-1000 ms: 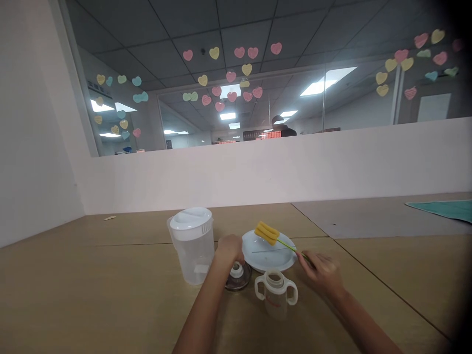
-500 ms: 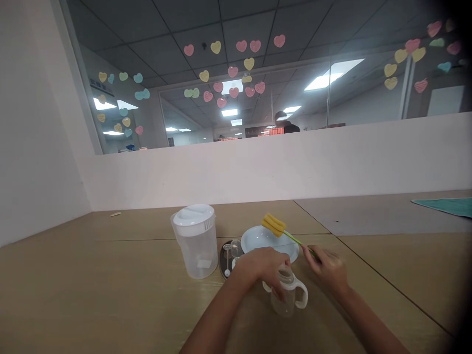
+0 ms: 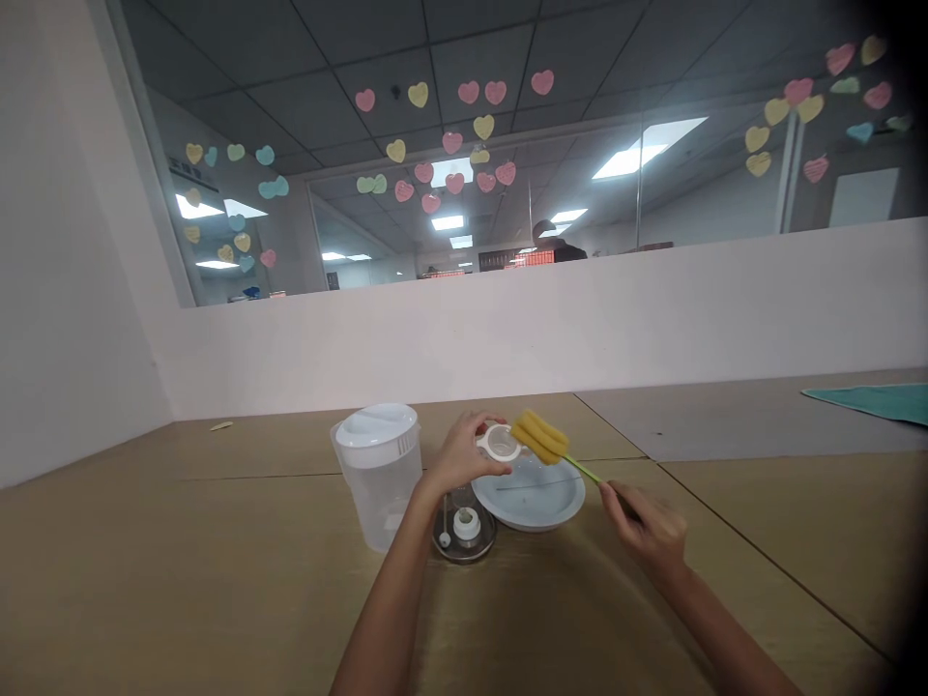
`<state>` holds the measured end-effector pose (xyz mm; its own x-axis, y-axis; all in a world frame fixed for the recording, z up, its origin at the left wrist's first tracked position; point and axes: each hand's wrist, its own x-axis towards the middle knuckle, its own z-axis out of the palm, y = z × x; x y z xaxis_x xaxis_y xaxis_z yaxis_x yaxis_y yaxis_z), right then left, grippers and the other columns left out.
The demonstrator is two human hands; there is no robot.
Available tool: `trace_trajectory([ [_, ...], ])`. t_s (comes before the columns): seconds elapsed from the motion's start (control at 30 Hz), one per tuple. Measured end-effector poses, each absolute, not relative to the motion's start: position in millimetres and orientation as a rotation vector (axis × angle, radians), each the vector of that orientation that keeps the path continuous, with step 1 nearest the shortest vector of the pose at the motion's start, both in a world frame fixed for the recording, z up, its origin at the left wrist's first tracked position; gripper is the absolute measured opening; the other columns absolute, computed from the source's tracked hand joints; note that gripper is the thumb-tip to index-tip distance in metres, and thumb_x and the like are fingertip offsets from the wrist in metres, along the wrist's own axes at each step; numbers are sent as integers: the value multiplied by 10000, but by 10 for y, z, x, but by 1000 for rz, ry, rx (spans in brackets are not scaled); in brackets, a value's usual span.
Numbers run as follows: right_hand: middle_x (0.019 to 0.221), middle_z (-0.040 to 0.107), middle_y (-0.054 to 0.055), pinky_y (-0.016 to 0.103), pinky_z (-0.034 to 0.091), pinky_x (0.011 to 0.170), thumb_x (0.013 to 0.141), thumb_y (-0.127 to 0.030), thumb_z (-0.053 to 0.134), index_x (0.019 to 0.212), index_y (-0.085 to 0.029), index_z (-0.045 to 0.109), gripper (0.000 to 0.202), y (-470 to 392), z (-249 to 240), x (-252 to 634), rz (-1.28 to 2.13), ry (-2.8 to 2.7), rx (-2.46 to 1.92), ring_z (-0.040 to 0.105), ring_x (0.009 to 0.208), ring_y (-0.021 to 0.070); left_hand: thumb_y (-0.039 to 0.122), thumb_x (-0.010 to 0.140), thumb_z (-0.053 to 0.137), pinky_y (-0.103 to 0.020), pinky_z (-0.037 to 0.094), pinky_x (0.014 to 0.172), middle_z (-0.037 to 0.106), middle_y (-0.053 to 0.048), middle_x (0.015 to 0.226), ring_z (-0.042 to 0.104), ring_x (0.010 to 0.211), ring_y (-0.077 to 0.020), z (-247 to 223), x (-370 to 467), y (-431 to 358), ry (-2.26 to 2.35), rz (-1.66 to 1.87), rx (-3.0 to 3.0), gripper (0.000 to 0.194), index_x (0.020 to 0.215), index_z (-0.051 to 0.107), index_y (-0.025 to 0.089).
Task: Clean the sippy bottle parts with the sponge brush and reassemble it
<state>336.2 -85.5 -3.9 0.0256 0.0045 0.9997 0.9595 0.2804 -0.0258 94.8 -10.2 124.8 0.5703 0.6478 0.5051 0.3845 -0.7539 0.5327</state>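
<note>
My left hand is wrapped round a clear baby bottle with a white handled collar. The bottle is tilted over the bowl, its open mouth turned toward me. In my right hand is the thin green handle of a bottle brush. The brush's yellow sponge head is right beside the bottle's mouth; whether they touch I cannot tell. Below both hands sits a pale blue bowl, with what looks like water in it.
A dark round tray next to the bowl carries a white ring-shaped part and a small white stick-like piece. Left of it stands a lidded clear pitcher. A green cloth lies far right; a wall with a window rises behind.
My left hand has lifted the bottle off the near table and brought it up over the bowl, tipping it toward the sponge head. The brush has stayed about where it was.
</note>
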Motion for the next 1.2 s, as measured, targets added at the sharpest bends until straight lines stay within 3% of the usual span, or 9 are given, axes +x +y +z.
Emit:
trace_trajectory([
  [0.17,506,596,-18,205,375,497,773,-184,601,672,-158,634,109,-839,-39,3345,-1013,-1372,-1009,489,423,49,64,509,709,-295,404,858,527,-16,1020,489,991,-187,1163,1003,-34,944,1173,2573,536,1005,571,213],
  [0.4,501,593,-28,213,344,504,757,-190,635,761,-151,652,43,-842,-27,3349,-1090,-1500,-968,483,429,44,121,546,699,-328,352,868,601,-12,1002,495,963,-211,1145,983,22,1136,1111,2713,491,1011,574,216],
  [0.6,468,555,-29,225,294,498,781,-230,622,714,-163,659,100,-820,-16,3295,-1137,-1639,-987,471,434,46,63,700,543,-366,309,837,617,-43,992,460,982,-237,1141,983,-18,1300,981,2933,352,1002,608,230],
  [0.73,482,573,-15,223,301,517,804,-241,597,715,-160,662,137,-816,-1,3244,-1158,-1626,-1020,487,452,52,-1,723,472,-361,307,810,618,-33,968,449,939,-217,1093,1131,-106,1100,940,3106,388,994,607,243],
  [1.03,530,614,4,217,306,529,830,-236,567,756,-149,669,153,-800,-11,3205,-1150,-1608,-1047,503,467,55,53,681,583,-335,330,798,602,10,1003,441,935,-198,964,1334,-214,841,878,3171,504,1109,571,318],
  [1.2,473,569,-21,227,277,498,837,-275,551,694,-168,657,208,-780,2,3301,-1118,-1595,-1102,470,423,50,15,705,537,-367,322,857,584,-15,1022,444,965,-203,962,1333,-178,974,977,3218,483,1083,593,310],
])
